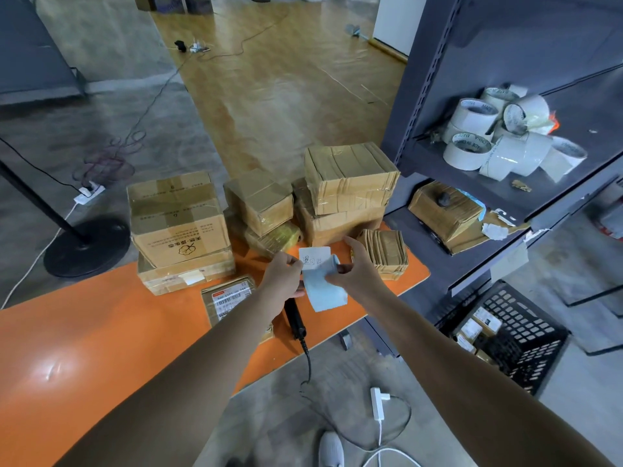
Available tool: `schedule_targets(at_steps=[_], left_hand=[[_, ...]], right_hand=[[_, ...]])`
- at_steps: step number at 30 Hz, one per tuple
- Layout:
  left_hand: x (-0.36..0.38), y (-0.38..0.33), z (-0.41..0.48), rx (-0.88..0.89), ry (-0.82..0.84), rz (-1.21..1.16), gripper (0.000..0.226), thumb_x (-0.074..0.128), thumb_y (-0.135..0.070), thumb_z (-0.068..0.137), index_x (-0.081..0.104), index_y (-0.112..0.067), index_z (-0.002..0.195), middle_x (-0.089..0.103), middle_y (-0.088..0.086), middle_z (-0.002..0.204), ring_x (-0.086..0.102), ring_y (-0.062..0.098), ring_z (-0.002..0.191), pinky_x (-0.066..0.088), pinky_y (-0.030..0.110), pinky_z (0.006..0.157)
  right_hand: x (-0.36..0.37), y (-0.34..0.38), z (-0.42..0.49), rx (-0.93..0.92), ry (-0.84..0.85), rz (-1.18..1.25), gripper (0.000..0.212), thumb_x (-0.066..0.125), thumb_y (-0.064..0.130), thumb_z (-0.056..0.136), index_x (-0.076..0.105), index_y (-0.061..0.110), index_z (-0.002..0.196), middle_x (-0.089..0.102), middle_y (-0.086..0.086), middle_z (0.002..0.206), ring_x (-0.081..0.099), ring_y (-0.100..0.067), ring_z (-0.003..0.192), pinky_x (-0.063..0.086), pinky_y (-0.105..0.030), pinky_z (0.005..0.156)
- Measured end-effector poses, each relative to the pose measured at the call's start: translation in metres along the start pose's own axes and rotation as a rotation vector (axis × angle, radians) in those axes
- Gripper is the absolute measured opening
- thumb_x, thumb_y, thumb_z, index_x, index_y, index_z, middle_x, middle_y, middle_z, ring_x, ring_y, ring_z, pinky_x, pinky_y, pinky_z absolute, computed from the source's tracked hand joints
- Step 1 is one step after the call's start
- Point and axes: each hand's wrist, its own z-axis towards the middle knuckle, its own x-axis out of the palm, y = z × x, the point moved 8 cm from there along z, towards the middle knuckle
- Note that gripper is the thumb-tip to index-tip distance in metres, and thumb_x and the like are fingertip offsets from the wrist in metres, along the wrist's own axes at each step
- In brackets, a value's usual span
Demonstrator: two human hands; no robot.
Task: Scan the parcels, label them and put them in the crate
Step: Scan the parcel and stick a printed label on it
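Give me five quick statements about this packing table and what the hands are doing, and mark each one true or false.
1. Both hands hold the label strip. True: the left hand and the right hand each pinch it.
2. The scanner is in the right hand. False: it lies on the orange table, below the left hand.
3. The black crate stands on the table. False: it sits on the floor to the right, by the shelving.
4. The crate already has parcels in it. True.
5. The flat parcel beside the scanner has no shipping label. False: a printed label shows on its top.
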Motion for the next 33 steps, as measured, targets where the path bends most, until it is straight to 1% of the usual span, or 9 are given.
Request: schedule_targets(at_steps=[2, 5, 9, 13, 16, 20, 24, 28, 33], left_hand=[[-0.001, 0.000, 0.004, 0.005, -0.033, 0.049, 0.017, 0.045, -0.017, 0.101, 0.047, -0.011, 0.117, 0.057, 0.009, 0.112, 0.066, 0.023, 0.090, 0.056, 0.029, 0.065], [-0.002, 0.002, 0.011, 0.006, -0.059, 0.070, 0.021, 0.045, -0.015, 0.101, 0.049, -0.007, 0.120, 0.057, 0.007, 0.102, 0.061, 0.019, 0.088, 0.054, 0.031, 0.073], [0.002, 0.009, 0.017, -0.009, -0.084, 0.095, 0.020, 0.045, -0.016, 0.100, 0.050, -0.009, 0.118, 0.054, 0.002, 0.089, 0.057, 0.017, 0.085, 0.053, 0.032, 0.075], [0.005, 0.023, 0.024, -0.062, -0.099, 0.125, 0.025, 0.046, -0.017, 0.100, 0.052, -0.006, 0.122, 0.059, 0.011, 0.106, 0.058, 0.017, 0.088, 0.053, 0.030, 0.070], [0.003, 0.037, 0.029, -0.125, -0.109, 0.102, 0.029, 0.047, -0.018, 0.100, 0.052, -0.004, 0.125, 0.059, 0.012, 0.113, 0.058, 0.016, 0.089, 0.051, 0.025, 0.060], [0.000, 0.055, 0.034, -0.221, -0.120, -0.012, 0.022, 0.049, -0.015, 0.099, 0.056, -0.004, 0.117, 0.059, 0.005, 0.092, 0.058, 0.014, 0.081, 0.051, 0.029, 0.064], [-0.006, 0.065, 0.031, -0.278, -0.130, -0.068, 0.007, 0.050, -0.009, 0.097, 0.057, -0.007, 0.096, 0.058, 0.005, 0.085, 0.057, 0.014, 0.075, 0.051, 0.033, 0.069], [-0.014, 0.062, 0.024, -0.253, -0.121, -0.071, 0.016, 0.049, -0.004, 0.096, 0.055, -0.013, 0.084, 0.059, 0.006, 0.085, 0.057, 0.015, 0.075, 0.050, 0.028, 0.060], [-0.030, 0.057, 0.012, -0.245, -0.093, -0.074, 0.011, 0.049, -0.003, 0.094, 0.057, -0.007, 0.101, 0.058, 0.007, 0.089, 0.057, 0.014, 0.076, 0.050, 0.028, 0.060]], right_hand=[[-0.005, -0.001, 0.003, -0.045, -0.010, -0.091, 0.091, 0.076, 0.007, 0.080, 0.024, 0.034, 0.149, 0.059, 0.000, 0.087, 0.057, -0.012, 0.069, 0.045, -0.022, 0.054], [-0.012, -0.003, 0.010, -0.133, -0.016, -0.231, 0.089, 0.072, 0.004, 0.082, 0.023, 0.032, 0.151, 0.056, 0.005, 0.087, 0.057, -0.011, 0.077, 0.045, -0.022, 0.063], [-0.004, -0.012, 0.023, -0.189, 0.006, -0.459, 0.075, 0.067, 0.000, 0.083, 0.032, 0.026, 0.144, 0.062, -0.004, 0.102, 0.061, -0.025, 0.095, 0.052, -0.040, 0.084], [0.008, -0.034, 0.039, -0.153, 0.003, -0.552, 0.055, 0.069, 0.001, 0.082, 0.042, 0.020, 0.126, 0.062, -0.004, 0.111, 0.060, -0.026, 0.103, 0.045, -0.046, 0.095], [0.015, -0.048, 0.049, -0.141, 0.015, -0.562, 0.047, 0.072, 0.005, 0.079, 0.046, 0.014, 0.118, 0.061, -0.002, 0.109, 0.060, -0.026, 0.103, 0.045, -0.041, 0.094], [0.028, -0.056, 0.057, -0.150, 0.030, -0.620, 0.044, 0.077, 0.013, 0.076, 0.043, 0.021, 0.102, 0.053, 0.007, 0.094, 0.059, -0.022, 0.096, 0.036, -0.034, 0.086], [0.038, -0.059, 0.058, -0.154, 0.040, -0.646, 0.049, 0.082, 0.021, 0.072, 0.041, 0.024, 0.100, 0.054, 0.010, 0.094, 0.058, -0.019, 0.095, 0.036, -0.035, 0.088], [0.037, -0.058, 0.057, -0.138, 0.033, -0.583, 0.053, 0.083, 0.033, 0.072, 0.048, 0.023, 0.111, 0.057, 0.010, 0.102, 0.054, -0.012, 0.095, 0.038, -0.034, 0.090], [0.034, -0.044, 0.046, -0.095, -0.015, -0.322, 0.014, 0.062, 0.031, 0.092, 0.057, 0.023, 0.102, 0.059, 0.014, 0.088, 0.058, -0.008, 0.081, 0.038, -0.016, 0.059]])
